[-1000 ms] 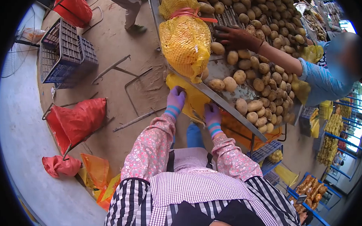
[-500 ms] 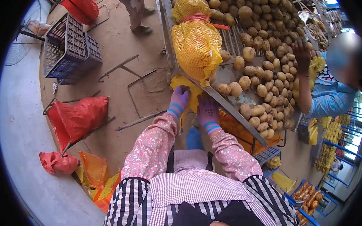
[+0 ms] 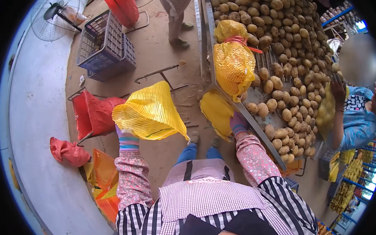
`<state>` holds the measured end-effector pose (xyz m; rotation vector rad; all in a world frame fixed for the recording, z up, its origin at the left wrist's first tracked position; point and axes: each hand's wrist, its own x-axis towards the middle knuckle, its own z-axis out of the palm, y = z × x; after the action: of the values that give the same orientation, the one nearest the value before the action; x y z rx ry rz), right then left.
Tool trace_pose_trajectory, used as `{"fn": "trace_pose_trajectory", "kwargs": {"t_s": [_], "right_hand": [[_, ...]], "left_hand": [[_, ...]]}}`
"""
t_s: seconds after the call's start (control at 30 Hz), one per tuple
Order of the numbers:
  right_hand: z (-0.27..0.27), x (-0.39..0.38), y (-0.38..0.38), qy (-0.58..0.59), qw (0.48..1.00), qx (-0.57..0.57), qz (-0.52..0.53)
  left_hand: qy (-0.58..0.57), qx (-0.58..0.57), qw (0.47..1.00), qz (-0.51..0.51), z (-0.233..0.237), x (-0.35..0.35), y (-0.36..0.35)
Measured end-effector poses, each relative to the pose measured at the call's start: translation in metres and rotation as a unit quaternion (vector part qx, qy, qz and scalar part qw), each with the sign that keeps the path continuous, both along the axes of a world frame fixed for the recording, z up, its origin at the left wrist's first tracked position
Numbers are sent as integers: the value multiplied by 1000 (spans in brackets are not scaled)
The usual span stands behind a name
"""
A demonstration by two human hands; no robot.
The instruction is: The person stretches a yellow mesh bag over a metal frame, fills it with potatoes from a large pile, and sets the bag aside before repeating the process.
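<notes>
An open yellow mesh bag (image 3: 154, 112) hangs from my left hand (image 3: 126, 134), whose fingers are partly hidden behind its rim. My right hand (image 3: 239, 123), in a purple glove, is beside the sorting table's edge (image 3: 254, 129) and touches a second yellow mesh piece (image 3: 217, 112); its fingertips are hard to make out. Above it, a filled yellow mesh bag (image 3: 234, 66) tied with red string lies on the table corner. Many loose potatoes (image 3: 286, 97) cover the table.
Across the table stands a person in a blue sleeve (image 3: 352, 132). Another person's legs (image 3: 177, 18) show at the top. Stacked crates (image 3: 104, 46), a red sack on a frame (image 3: 92, 114), a metal stand (image 3: 157, 73) and a fan (image 3: 54, 16) are at left.
My left hand has swung left, away from my right hand, with a yellow mesh bag now spread in the air. The whole view has shifted, and the person across has lowered a hand.
</notes>
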<state>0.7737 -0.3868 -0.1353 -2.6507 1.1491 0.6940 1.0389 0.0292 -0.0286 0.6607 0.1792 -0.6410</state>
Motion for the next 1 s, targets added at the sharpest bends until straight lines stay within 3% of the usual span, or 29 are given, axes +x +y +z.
{"fn": "trace_pose_trajectory", "kwargs": {"t_s": [0.03,0.1,0.2,0.23,0.27,0.3,0.33,0.37,0.43,0.5,0.63,0.7,0.73,0.77,0.8,0.83,0.9,0.97,1.0], "right_hand": [[12,2,0,5,1000,10,4],[29,3,8,0,999,23,27],[43,-2,25,-99,994,7,53],[47,-3,37,-186,977,16,100],[57,1,51,-271,951,27,144],[86,12,69,-336,918,109,181],[127,23,90,-396,873,189,214],[169,34,110,-427,831,212,287],[235,47,143,-466,749,251,398],[262,48,170,-480,693,256,473],[251,45,191,-494,684,262,470],[257,39,194,-482,682,285,471],[260,33,196,-434,709,389,397],[265,30,199,-378,723,484,317],[267,25,197,-291,678,641,210],[267,23,197,-294,679,637,217],[261,21,201,-322,559,750,145],[251,23,205,-288,553,774,108],[253,25,208,-253,545,797,62]], "left_hand": [[93,-20,995,39,0,-5,21],[47,-10,997,60,-9,-15,53],[-167,216,956,111,-11,-36,67],[-172,218,952,126,-3,-45,63],[-126,124,972,157,19,-56,47],[-79,26,979,183,35,-63,39],[-144,95,970,169,26,-66,45],[-151,93,969,172,45,-75,37],[-2,29,979,203,99,-98,11],[-32,2,978,207,105,-113,6],[-190,127,956,186,158,-161,-23],[-20,74,958,277,184,-181,-34],[-139,148,946,253,171,-185,-28],[-26,53,952,300,175,-181,-26],[7,78,950,303,179,-188,-23],[39,101,946,306,183,-198,-20],[-6,120,952,281,182,-214,-14],[-52,145,954,258,181,-230,-8],[-99,243,937,230,181,-236,-10]]}}
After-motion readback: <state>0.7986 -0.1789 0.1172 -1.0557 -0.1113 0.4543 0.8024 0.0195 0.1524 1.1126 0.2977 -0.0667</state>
